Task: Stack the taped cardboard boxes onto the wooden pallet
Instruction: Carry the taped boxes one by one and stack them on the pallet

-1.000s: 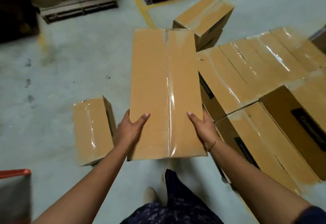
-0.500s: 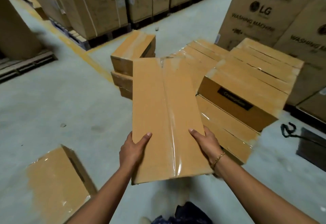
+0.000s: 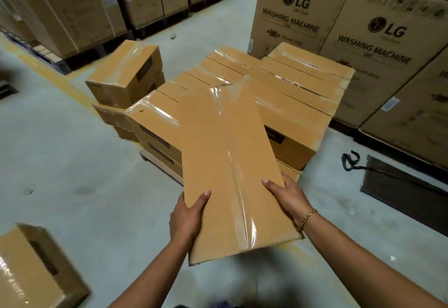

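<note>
I hold a long taped cardboard box [image 3: 225,162] in front of me, its clear tape seam running lengthwise. My left hand [image 3: 188,218] grips its near left edge and my right hand [image 3: 288,198] grips its near right edge. Its far end hangs over the stack of taped boxes [image 3: 298,94] on the wooden pallet [image 3: 160,164], of which only a pale strip shows under the stack's left front. The stack's right side stands one layer higher than its left.
A small pile of taped boxes [image 3: 126,74] stands left of the stack. One loose taped box [image 3: 31,269] lies on the floor at the lower left. Large washing machine cartons [image 3: 378,40] wall off the right. A dark mat [image 3: 407,196] and a strap [image 3: 351,162] lie on the right.
My view has swung up and right from the floor to the stack. The box in my hands has moved forward, and its far end now overlaps the stack.
</note>
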Available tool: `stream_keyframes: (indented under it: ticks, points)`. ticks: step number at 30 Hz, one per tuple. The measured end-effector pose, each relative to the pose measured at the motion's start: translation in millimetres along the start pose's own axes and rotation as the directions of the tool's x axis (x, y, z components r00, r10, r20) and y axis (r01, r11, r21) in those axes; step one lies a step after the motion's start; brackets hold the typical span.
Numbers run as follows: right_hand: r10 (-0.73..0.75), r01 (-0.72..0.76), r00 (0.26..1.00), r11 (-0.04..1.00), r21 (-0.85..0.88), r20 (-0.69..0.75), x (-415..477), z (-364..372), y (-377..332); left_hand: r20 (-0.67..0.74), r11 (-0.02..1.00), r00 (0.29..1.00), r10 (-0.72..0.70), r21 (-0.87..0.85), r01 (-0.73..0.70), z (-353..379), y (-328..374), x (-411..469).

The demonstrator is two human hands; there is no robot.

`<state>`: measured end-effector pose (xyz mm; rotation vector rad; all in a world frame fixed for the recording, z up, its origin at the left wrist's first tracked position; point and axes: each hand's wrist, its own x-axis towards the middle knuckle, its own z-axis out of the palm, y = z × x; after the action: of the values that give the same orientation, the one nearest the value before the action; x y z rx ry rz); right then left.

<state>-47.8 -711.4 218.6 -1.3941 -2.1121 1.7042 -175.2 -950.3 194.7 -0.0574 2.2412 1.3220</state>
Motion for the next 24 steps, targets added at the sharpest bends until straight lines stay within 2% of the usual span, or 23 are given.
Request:
stream_keyframes:
  ticks: [8,17,24]
  points:
    - [0.002,0.007,0.995,0.996,-0.087,0.104,61,-68,9,-0.056,0.993,0.995,-0.085,-0.082,0.08,85,18,-14]
    - [0.024,0.033,0.973,0.97,-0.239,0.231,158,-70,15,-0.156,0.973,0.968,-0.195,-0.155,0.171,130,29,15]
    - [0.054,0.051,0.946,0.95,-0.309,0.32,221,-78,-9,-0.21,0.944,0.927,-0.312,-0.179,0.277,174,46,46]
